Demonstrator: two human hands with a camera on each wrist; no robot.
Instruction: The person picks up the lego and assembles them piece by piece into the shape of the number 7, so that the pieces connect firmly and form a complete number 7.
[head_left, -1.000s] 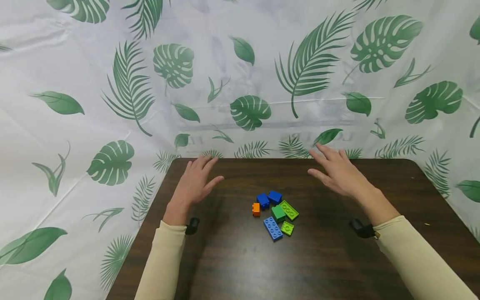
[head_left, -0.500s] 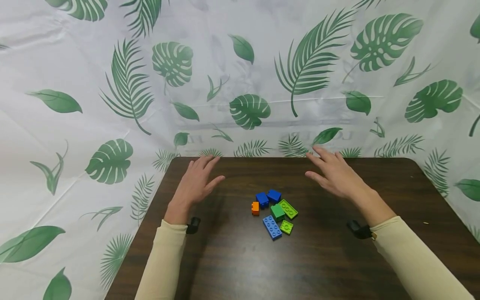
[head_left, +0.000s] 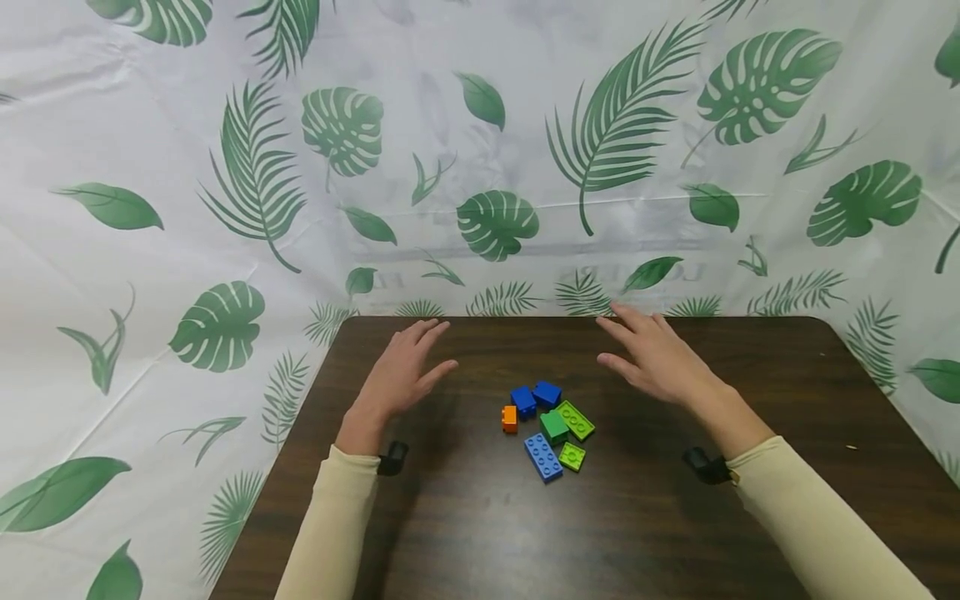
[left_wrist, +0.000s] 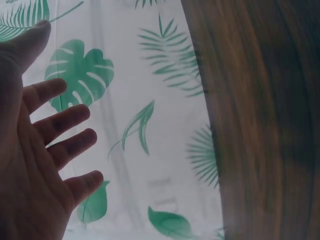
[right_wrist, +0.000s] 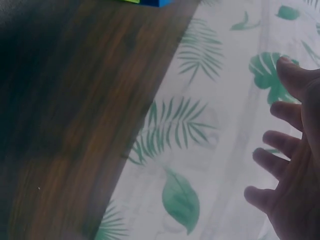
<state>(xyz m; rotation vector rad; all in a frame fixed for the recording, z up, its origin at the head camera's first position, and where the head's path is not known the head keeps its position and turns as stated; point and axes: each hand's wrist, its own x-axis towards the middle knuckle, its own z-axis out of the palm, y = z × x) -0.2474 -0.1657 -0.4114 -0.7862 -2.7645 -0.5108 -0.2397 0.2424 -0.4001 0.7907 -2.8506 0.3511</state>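
Toy building bricks lie in a loose cluster mid-table in the head view: an orange brick point(head_left: 509, 419), two dark blue bricks point(head_left: 523, 402), a green brick point(head_left: 554, 427), a light blue brick point(head_left: 543, 457), a long lime plate point(head_left: 576, 421) and a small lime plate point(head_left: 572, 456). Left of them, my left hand point(head_left: 401, 372) hovers with fingers spread, holding nothing. On the other side my right hand point(head_left: 656, 354) is likewise raised, its fingers extended and apart from every brick. Both palms show bare in the wrist views.
The dark wooden table point(head_left: 480, 542) has rounded far corners. Behind and to the left hangs a white leaf-printed sheet point(head_left: 420, 108), meeting the table's far edge. A tiny pale speck point(head_left: 852, 447) lies at the right of the table.
Both hands have moved slightly inward toward the bricks, the right one more clearly. The bricks have stayed in place.
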